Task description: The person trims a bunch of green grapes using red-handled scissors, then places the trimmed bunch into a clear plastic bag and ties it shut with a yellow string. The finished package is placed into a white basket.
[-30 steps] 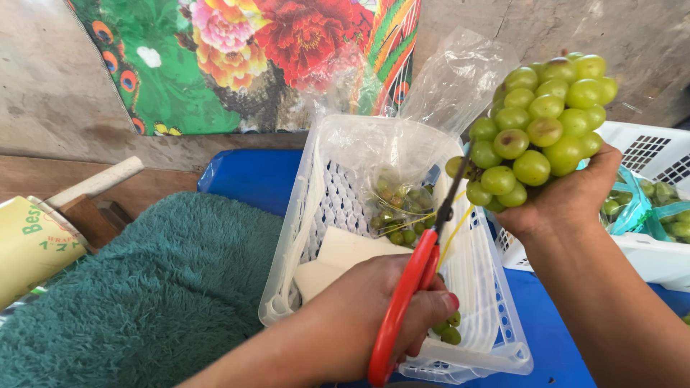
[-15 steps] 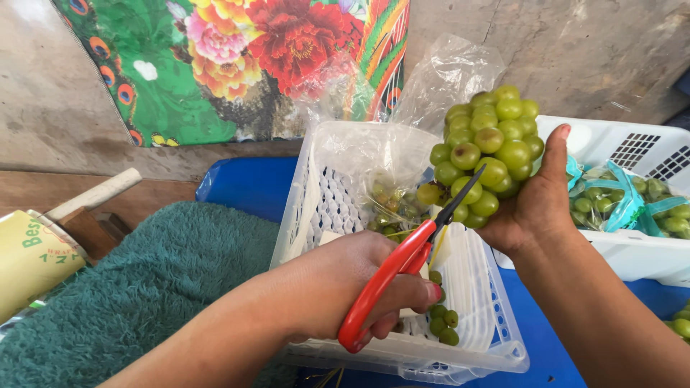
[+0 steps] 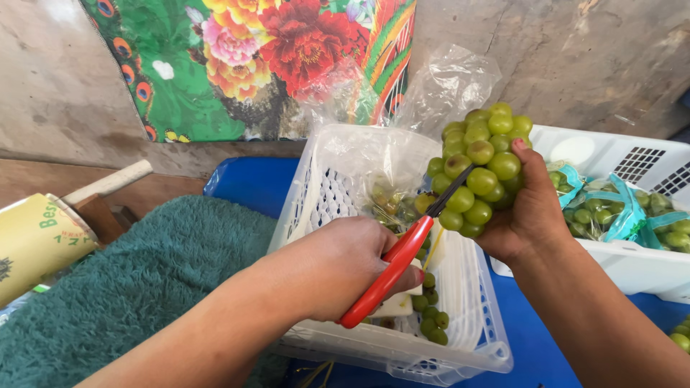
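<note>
Since half a second ago: bunch of round green grapes (image 3: 480, 169) lowered slightly, black scissor blades now among its berries. Item one: my right hand (image 3: 530, 212), grip clenched around the bunch above a white slotted plastic basket (image 3: 474, 316). Item two: my left hand (image 3: 345, 269), grip grasping red-handled scissors (image 3: 392, 269). Item three: loose grapes in the basket; teal fluffy towel (image 3: 136, 287) beside it.

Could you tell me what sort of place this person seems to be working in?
Probably a small fruit-packing or market stall: the right hand holds a bunch of green grapes, the left hand red-handled scissors, over a white plastic basket, with bagged grapes alongside.
</note>
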